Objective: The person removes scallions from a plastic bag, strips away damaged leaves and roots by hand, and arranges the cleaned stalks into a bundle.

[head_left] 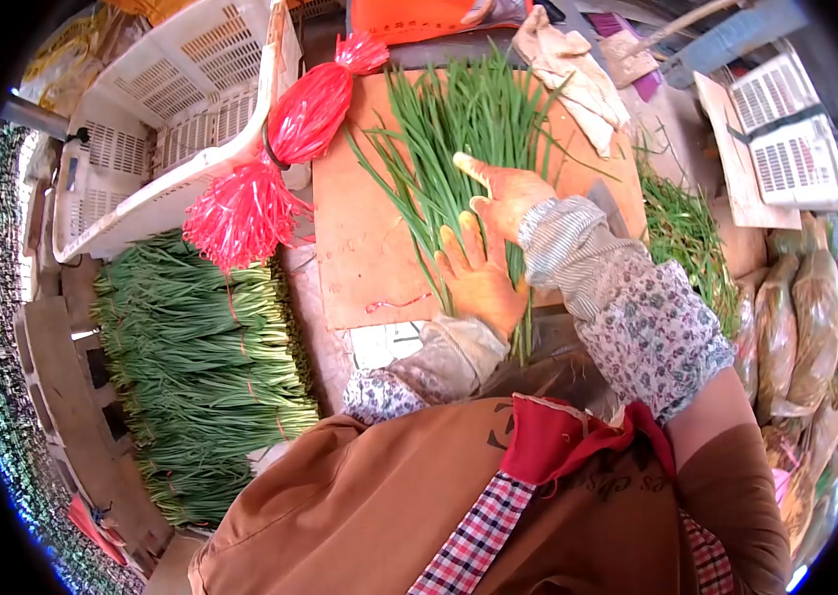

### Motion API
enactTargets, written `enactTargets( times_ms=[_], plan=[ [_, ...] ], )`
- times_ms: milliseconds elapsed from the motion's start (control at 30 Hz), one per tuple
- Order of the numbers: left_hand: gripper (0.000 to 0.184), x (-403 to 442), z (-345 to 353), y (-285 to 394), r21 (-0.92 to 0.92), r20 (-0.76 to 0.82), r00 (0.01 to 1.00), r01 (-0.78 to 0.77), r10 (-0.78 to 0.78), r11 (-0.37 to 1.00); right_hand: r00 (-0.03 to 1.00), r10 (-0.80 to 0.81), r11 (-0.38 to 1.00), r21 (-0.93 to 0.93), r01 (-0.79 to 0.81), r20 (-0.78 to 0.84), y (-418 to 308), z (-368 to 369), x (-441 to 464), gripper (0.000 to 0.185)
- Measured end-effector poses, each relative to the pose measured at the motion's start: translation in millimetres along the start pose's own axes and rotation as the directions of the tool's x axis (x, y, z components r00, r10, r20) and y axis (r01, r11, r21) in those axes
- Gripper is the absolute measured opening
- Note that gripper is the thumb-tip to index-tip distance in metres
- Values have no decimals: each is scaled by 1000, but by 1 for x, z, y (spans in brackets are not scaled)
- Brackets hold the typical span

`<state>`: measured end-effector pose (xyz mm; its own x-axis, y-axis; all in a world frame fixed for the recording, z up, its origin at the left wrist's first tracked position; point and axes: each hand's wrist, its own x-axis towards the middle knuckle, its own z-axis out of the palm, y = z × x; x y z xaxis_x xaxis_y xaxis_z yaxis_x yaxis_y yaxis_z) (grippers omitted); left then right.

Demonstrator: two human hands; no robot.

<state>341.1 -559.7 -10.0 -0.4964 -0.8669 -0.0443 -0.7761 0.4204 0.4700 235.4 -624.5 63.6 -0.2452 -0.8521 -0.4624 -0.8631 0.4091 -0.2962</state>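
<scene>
Loose garlic chives (483,109) lie spread on the brown board (345,248), with stems toward me. My left hand (483,288) rests against the lower leaves, fingers stretched out and spread. Just above it, my right hand (513,198) reaches across the same chives. Its thumb and one finger point left, apart from each other; the remaining fingers are partly hidden. Neither hand is closed round the leaves. A thin red tie (397,302) lies on the board left of my left hand.
Bundled chives (201,367) are stacked at left below a white crate (107,198). A bunch of red plastic strips (310,114) hangs by the board's left edge. A cloth (578,79) lies at the upper right, loose greens (692,238) at right, and wrapped bundles (801,317) beyond.
</scene>
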Motion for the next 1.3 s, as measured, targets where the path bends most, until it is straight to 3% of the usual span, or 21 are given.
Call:
enactTargets(
  times_ms=[33,67,200,300,333,433,600,633,667,700,733,800,867,900,967,1033,1067,1133,1167,1233,1300],
  plan=[
    [90,0,1,0,2,-5,1000,1,-1,1000,996,72,997,-3,-72,50,-4,-5,8,62],
    [90,0,1,0,5,-10,1000,0,0,1000,997,45,999,-28,-43,61,0,-7,18,75],
    [88,4,-7,-1,-71,-32,999,-23,21,997,984,90,996,-15,-89,155,7,-15,48,90],
    [96,6,-10,-3,-93,79,996,-28,36,995,996,37,998,47,-41,83,24,-3,67,91],
    [96,7,-11,-4,-118,90,995,-23,34,993,999,7,996,93,-11,48,30,1,69,86],
    [95,7,-8,-6,-168,80,996,-19,33,986,977,68,940,316,-131,204,24,-12,64,74],
    [94,8,-9,-7,-178,-20,999,-37,34,983,983,111,750,637,-178,144,20,-15,51,29],
    [94,9,-7,-7,-180,-41,998,-44,38,983,989,8,783,615,-99,150,21,-23,42,25],
    [93,7,-6,-7,-183,-45,998,-56,49,981,958,-249,898,337,284,-145,36,-26,42,25],
    [94,5,-5,-7,-161,-73,995,-76,65,984,868,-433,878,104,467,-242,42,-28,24,25],
    [96,5,-5,-8,-186,-75,995,-75,62,980,734,-595,800,-160,578,-328,49,-30,7,25],
    [99,-3,-1,-12,-243,-81,994,-96,79,965,561,-764,642,-468,607,-320,49,-65,-43,27],
    [102,3,7,-16,-312,-138,986,-134,95,940,699,-498,862,-209,461,-513,71,-90,-101,23],
    [103,3,11,-18,-334,-166,980,-162,112,929,862,-15,919,332,211,-507,83,-92,-143,20],
    [105,1,19,-24,-377,-228,965,-213,132,901,864,130,991,45,-124,-486,111,-91,-189,20],
    [106,0,21,-25,-341,-220,962,-232,163,911,672,586,789,130,-601,-452,137,-69,-248,27],
    [106,0,20,-22,-305,-195,969,-205,150,930,711,545,778,-49,-626,-444,182,-39,-285,29],
    [106,1,22,-15,-135,-187,972,-170,144,976,630,697,684,53,-728,-344,230,22,-345,32],
    [106,-1,18,-8,-96,-173,976,-149,131,984,499,842,539,317,-780,-204,228,42,-375,33],
    [107,-7,3,2,-15,-141,983,-118,115,993,465,831,556,421,-717,-307,209,83,-425,33],
    [108,-1,3,0,51,-169,955,-240,245,969,384,897,441,367,-819,-219,213,126,-476,31]
  ],
)
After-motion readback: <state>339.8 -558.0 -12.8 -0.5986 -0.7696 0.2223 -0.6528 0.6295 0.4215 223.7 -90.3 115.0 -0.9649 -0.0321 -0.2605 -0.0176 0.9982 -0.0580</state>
